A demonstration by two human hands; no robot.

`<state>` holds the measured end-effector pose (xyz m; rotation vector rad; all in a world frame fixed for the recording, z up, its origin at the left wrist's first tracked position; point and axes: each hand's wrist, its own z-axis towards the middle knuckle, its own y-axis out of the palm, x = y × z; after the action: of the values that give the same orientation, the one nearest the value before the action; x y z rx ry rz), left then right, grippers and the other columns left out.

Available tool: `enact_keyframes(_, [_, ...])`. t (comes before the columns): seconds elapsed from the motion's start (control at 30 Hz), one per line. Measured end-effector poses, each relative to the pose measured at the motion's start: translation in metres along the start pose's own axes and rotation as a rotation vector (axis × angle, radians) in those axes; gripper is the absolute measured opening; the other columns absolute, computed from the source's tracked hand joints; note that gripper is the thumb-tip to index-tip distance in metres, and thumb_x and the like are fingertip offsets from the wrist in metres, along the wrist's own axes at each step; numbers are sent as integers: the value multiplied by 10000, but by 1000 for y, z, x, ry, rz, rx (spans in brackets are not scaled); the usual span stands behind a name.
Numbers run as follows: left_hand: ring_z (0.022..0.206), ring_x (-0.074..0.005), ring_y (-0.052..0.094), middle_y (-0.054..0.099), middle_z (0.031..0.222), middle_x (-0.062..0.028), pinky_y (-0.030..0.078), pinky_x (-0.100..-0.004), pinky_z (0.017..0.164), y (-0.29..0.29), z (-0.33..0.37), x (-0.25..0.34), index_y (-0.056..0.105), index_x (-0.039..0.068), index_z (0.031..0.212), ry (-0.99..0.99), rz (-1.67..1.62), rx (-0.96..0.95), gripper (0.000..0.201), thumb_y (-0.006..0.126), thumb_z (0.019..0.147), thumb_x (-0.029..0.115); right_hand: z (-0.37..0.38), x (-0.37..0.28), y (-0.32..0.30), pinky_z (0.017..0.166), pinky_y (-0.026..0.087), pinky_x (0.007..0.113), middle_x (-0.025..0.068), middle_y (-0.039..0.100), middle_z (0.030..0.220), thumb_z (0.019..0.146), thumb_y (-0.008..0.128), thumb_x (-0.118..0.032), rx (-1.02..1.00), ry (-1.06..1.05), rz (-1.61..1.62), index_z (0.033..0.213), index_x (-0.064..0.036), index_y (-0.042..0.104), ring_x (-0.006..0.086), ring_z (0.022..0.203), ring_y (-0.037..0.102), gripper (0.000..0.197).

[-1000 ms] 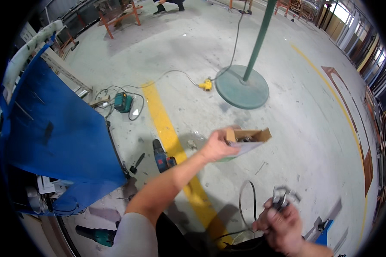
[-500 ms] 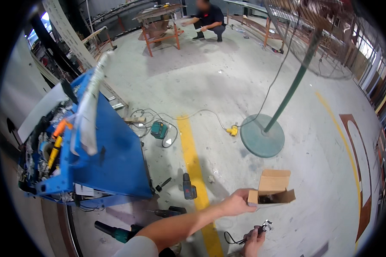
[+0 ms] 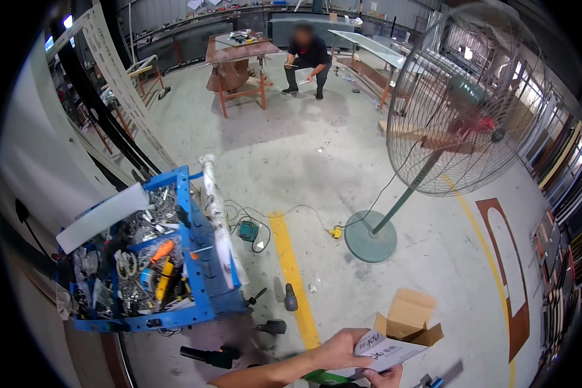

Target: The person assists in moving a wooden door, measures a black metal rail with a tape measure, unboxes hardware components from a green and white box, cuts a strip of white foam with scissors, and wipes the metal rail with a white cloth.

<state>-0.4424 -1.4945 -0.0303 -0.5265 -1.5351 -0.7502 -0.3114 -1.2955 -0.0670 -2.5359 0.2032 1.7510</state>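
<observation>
Near the bottom of the view, a small cardboard box [image 3: 398, 352] is tilted with its flaps up. Its outside is white with printing, its inside brown. My left hand [image 3: 346, 349] grips the box's left side, thumb across the printed face. At the lower edge of that face is my right hand [image 3: 386, 376], closed on the box, partly cut off by the frame. Whatever lies inside the box is hidden. Just right of the hands, a blue and silver object [image 3: 435, 382] shows at the frame's bottom.
On the left stands a blue tool cart [image 3: 204, 310] filled with hardware and tools. Two drills [image 3: 291, 299] [image 3: 273, 326] and a dark green-black power tool [image 3: 210, 355] lie on the floor. A pedestal fan [image 3: 370, 236] stands at right, its cord trailing left. Farther back, a person [image 3: 308, 61] squats beside a table [image 3: 239, 48].
My view has tilted up, showing more of the room. The right hand held a metal device with a black cord; now it is on the box, whose printed side has turned toward me.
</observation>
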Motion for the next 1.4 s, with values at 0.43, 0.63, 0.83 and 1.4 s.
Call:
enact_keyframes(0.43, [1231, -274, 566, 607, 1329, -165, 406, -421, 1077, -65, -290, 54, 527, -61, 1360, -235, -332, 400, 556, 374, 1075, 391, -123, -215, 130, 586, 457, 265, 55, 613, 994, 1016, 569, -348, 260, -144, 479, 1224, -42, 496, 129, 724, 553, 377])
enact_keyframes(0.63, [845, -134, 603, 668, 954, -61, 497, -308, 754, 51, -302, 105, 634, -17, 1108, 72, -701, 1258, 324, 491, 1026, 262, -156, -179, 174, 490, 389, 260, 46, 617, 924, 1009, 593, -272, 8, -111, 501, 1199, -59, 512, 113, 635, 529, 297])
enact_keyframes(0.83, [774, -145, 604, 669, 880, -75, 488, -317, 702, 96, -400, 87, 668, -61, 1000, -233, -565, 1614, 442, 520, 1019, 355, -186, -144, 164, 525, 381, 260, 57, 596, 851, 885, 592, 42, -599, -88, 434, 1125, 3, 547, 114, 628, 508, 247])
enact_keyframes(1.4, [747, -161, 644, 707, 833, -99, 507, -340, 679, -227, -724, 126, 701, -39, 955, -417, 304, 1305, 377, 558, 1003, 306, -249, -75, 361, 507, 385, 221, 34, 623, 931, 953, 621, -97, -545, 363, 126, 1255, -58, 525, 85, 650, 533, 320])
